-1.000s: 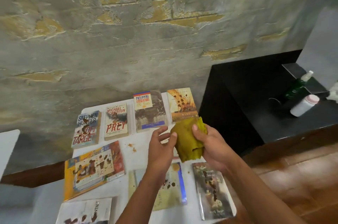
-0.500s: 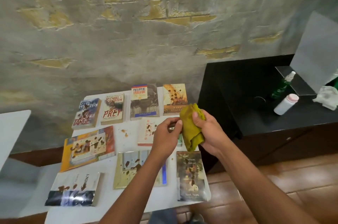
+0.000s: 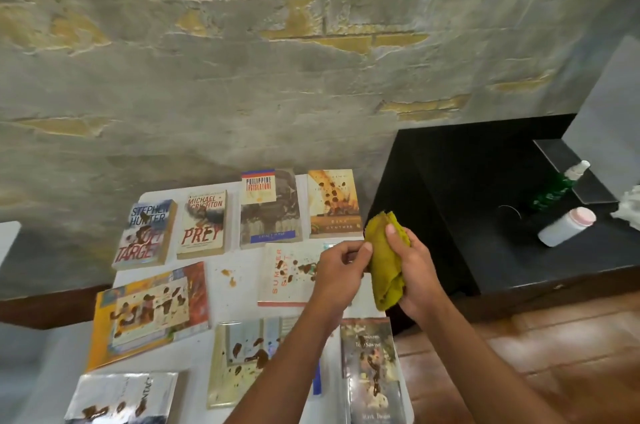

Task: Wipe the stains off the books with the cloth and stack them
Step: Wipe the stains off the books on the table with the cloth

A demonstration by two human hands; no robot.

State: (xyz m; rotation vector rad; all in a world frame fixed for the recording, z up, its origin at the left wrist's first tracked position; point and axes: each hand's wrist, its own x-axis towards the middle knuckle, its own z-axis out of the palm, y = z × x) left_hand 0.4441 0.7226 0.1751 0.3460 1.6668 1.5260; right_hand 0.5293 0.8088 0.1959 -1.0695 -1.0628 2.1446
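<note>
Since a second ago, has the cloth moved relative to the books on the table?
Yes. The green cloth has drifted right: it overlapped the orange-covered book's lower right corner, and now sits past that book's right edge, gripped by the right hand.

Head view, looking down, close over table [image 3: 242,264].

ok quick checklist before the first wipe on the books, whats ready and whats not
1. Cloth in hand: ok. The right hand grips the yellow-green cloth; the left hand pinches its edge.
2. Cloth spread flat for wiping: not ok, it is bunched.
3. Cloth on a book: not ok, it is held above the table.
4. Stains in view: ok, brown blotches show on the Summer book and its neighbours.
5. Books laid out singly: ok, none stacked.
6. Cloth damp: cannot tell.
</note>
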